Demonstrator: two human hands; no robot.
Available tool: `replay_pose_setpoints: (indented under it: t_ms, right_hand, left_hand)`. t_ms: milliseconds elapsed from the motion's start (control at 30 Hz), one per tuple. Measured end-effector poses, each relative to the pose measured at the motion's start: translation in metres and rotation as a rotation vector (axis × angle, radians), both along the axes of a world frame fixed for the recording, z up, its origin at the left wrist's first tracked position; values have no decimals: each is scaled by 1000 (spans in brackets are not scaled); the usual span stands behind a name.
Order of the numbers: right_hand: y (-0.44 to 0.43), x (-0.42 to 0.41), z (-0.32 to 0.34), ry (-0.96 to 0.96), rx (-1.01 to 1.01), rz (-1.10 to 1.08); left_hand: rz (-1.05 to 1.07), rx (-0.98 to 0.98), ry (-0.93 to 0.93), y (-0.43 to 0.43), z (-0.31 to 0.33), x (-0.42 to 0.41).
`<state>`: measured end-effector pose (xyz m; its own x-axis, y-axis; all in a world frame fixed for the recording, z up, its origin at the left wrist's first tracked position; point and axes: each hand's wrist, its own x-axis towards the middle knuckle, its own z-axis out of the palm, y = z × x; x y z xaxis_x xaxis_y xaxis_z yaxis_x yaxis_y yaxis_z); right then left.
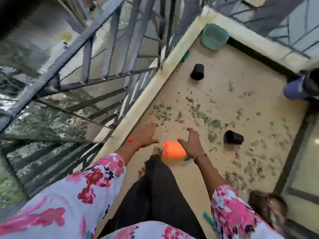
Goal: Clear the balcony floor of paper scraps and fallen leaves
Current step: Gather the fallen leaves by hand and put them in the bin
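Green fallen leaves (203, 116) lie scattered over the beige balcony floor (221, 80), thickest in the middle and toward the right side. My left hand (146, 135) is stretched forward over the floor with straight fingers and holds nothing. My right hand (190, 142) reaches forward with spread fingers, empty, just above an orange container (172, 150) that stands on the floor by my foot. No paper scraps can be made out in the blur.
Two black pots lie on the floor, one (197, 71) far, one (233, 137) right of my hand. A green bucket (214, 36) stands in the far corner. A metal railing (110, 69) on a low ledge bounds the left. A glass door frame (293, 152) runs on the right.
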<state>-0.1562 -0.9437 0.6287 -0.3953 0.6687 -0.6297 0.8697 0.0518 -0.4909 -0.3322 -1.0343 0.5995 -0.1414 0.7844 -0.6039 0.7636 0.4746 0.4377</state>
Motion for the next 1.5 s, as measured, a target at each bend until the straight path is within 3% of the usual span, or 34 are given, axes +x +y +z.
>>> replay_pose_setpoints:
  t_ms: [300,467,700,800,867,1067,1300,1500]
  right_hand:
    - [25,-45,-118,121,-179,-465]
    - [35,-100,-270,186,-216,-818]
    - [61,-160,-546,238,4,-1056]
    - [63,-157,-637,130,98,-1108]
    - [60,-155,-682,-16,183,-1033]
    - [60,-176,-739,-280,715,-819]
    - [119,-199,-748,-82,857,-638]
    - [142,-201,-751,26,884,-623]
  left_hand:
    - [45,-2,-130,65,-112,-50]
    - [84,31,-178,80,-249,-71]
    - [115,224,-131,125,-502,-93]
    - [174,270,-30,128,-591,-101]
    - [237,321,15,125,-638,-103]
    - [334,571,125,133,-695,-84]
    - [343,733,76,199,-708,-92]
    - [337,753,24,213,-714,-95]
